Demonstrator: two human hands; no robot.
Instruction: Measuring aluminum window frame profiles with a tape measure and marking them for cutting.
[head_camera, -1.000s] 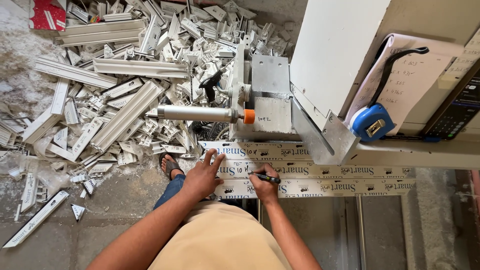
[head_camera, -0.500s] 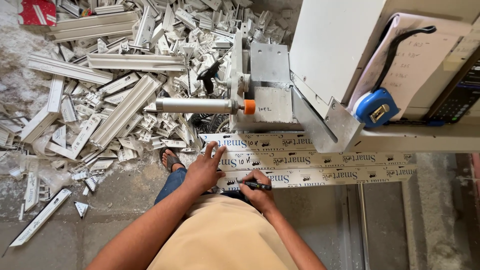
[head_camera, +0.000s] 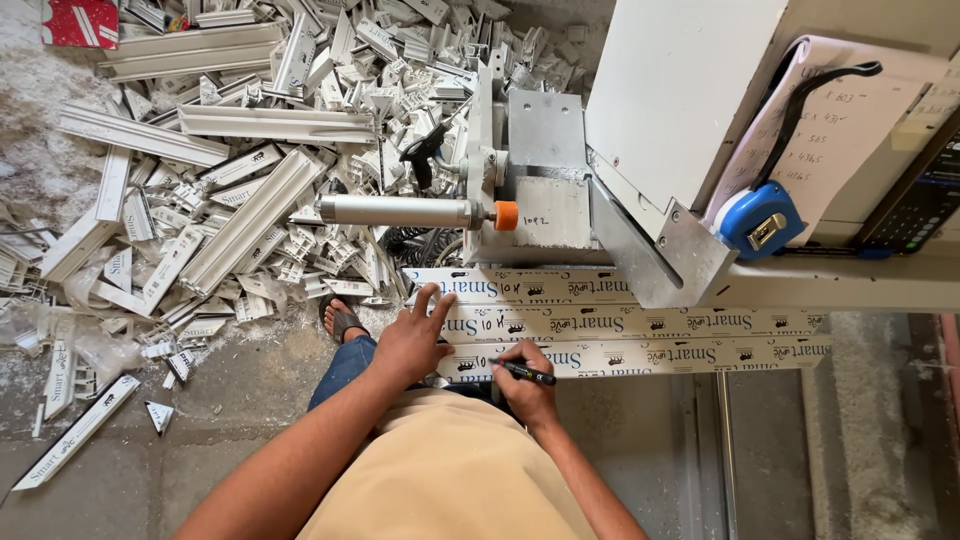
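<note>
1. I see my right hand (head_camera: 527, 388), fingers clamped on a black marker (head_camera: 522, 372), writing at the left end of the nearest white profile strip (head_camera: 640, 356).
2. My left hand (head_camera: 412, 340), fingers spread, presses the middle strip (head_camera: 620, 323).
3. The two farther strips look already marked at their ends; the nearest one's mark looks unfinished.

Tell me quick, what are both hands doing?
Left hand: open, fingers spread, pressing flat on the white strips.
Right hand: closed around a black marker, tip on the nearest strip.
</note>
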